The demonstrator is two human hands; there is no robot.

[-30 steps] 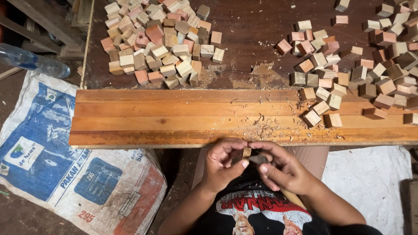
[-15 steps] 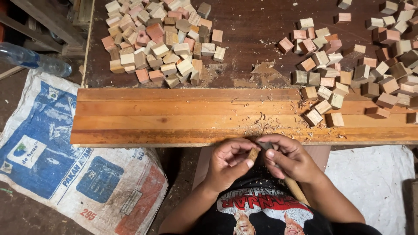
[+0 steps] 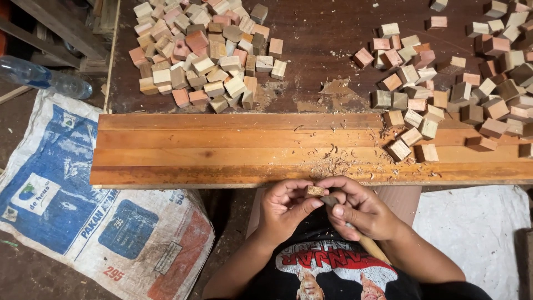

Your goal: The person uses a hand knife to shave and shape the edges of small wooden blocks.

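Head view: both hands meet just below the near edge of the wooden planks on the counter, the left hand pinching a small wooden block between thumb and fingertips, the right hand clenched round a wooden-handled tool whose tip touches the block. Shavings lie on the planks just above the hands; one heap of cut blocks sits at the far left of the counter, another heap spreads at the right and spills onto the planks. A printed sack lies on the floor at left, a clear plastic bottle beyond it, a white sheet at right.
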